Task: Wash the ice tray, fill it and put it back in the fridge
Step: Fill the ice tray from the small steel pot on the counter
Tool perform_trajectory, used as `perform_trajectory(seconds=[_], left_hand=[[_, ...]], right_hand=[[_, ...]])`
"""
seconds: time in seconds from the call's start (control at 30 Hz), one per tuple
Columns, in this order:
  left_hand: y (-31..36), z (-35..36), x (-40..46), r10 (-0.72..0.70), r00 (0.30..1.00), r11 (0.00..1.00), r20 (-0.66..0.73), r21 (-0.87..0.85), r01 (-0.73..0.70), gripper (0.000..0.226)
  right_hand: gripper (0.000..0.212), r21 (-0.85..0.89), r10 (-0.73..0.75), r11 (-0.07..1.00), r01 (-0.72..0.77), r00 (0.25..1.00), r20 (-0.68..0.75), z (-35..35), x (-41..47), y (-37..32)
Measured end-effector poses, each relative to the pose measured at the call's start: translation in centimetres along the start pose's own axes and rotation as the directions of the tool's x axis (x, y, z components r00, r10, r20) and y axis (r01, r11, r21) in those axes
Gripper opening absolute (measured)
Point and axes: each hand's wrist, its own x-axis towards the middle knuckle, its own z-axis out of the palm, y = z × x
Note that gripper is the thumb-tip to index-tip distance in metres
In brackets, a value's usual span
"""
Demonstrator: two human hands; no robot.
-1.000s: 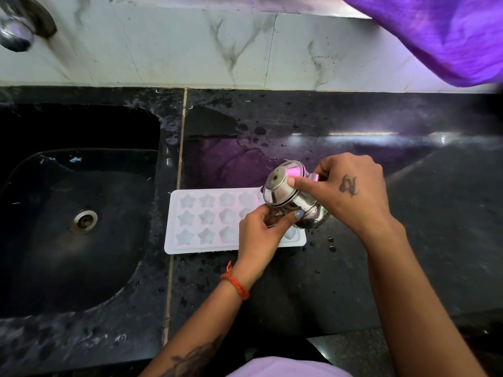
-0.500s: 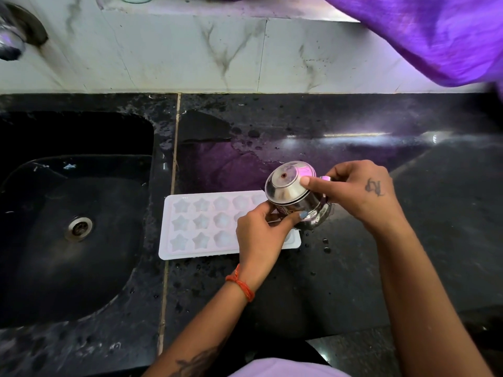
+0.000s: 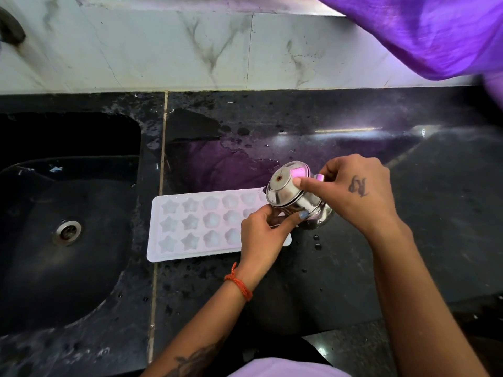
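Observation:
A white ice tray (image 3: 190, 227) with star and flower moulds lies flat on the wet black counter, just right of the sink. Over its right end a small shiny steel pot (image 3: 291, 195) is tipped on its side, base facing up and left. My right hand (image 3: 353, 191) grips the pot from the right, forefinger along its base. My left hand (image 3: 261, 235) holds the pot from below, thumb against its side, and covers the tray's right part. The pot's mouth is hidden.
A black sink (image 3: 68, 213) with a steel drain (image 3: 66, 232) fills the left. A tap's edge (image 3: 11, 28) shows at top left. Marble wall tiles run behind the counter (image 3: 408, 240). Purple cloth (image 3: 422, 31) hangs at top right. Water drops dot the counter.
Both hands and the tipped pot keep their place over the tray's right end. The view has drifted slightly; the tray has not moved.

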Motion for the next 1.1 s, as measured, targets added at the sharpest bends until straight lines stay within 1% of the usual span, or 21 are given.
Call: perform_trajectory(seconds=[0.2,0.33,0.4,0.47,0.6,0.67,0.73,0.9,1.1], left_hand=[[-0.4,0.3,0.1,-0.016,1.0,0.999,0.017,-0.035,0.016,0.023],[-0.2,0.5,0.0,-0.002,1.0,1.0,-0.004,-0.007,0.002,0.017],[-0.3,0.5,0.0,0.015,0.999,1.0,-0.033,0.011,-0.014,0.018],[-0.4,0.6,0.1,0.036,0.997,0.998,-0.072,0.046,-0.032,0.025],[-0.1,0.8,0.1,0.077,0.988,0.985,-0.133,0.163,-0.055,0.031],[0.1,0.9,0.1,0.093,0.985,0.977,-0.147,0.202,-0.062,0.032],[0.3,1.0,0.2,0.099,0.985,0.977,-0.144,0.203,-0.068,0.032],[0.1,1.4,0.3,0.088,0.99,0.978,-0.112,0.198,-0.065,0.035],[0.0,2.1,0.4,0.037,0.999,0.991,-0.036,0.129,-0.032,0.033]], right_hand=[[0.049,-0.033,-0.022,0.999,0.022,1.0,-0.003,-0.1,0.0,-0.2],[0.05,-0.023,-0.029,0.999,0.029,1.0,-0.006,-0.1,0.0,0.1],[0.048,0.016,-0.008,1.0,0.008,1.0,-0.003,0.1,0.1,0.5],[0.046,0.071,0.021,0.997,-0.022,1.0,0.013,0.2,0.3,1.0],[0.043,0.19,0.077,0.978,-0.081,0.997,0.03,0.2,0.3,1.8],[0.042,0.244,0.099,0.964,-0.103,0.995,0.028,0.2,0.2,2.2],[0.042,0.27,0.117,0.955,-0.12,0.993,0.029,0.2,0.1,2.5],[0.042,0.25,0.117,0.961,-0.118,0.993,0.02,-0.2,-0.1,2.8],[0.045,0.12,0.076,0.99,-0.077,0.997,0.011,-0.5,0.2,2.8]])
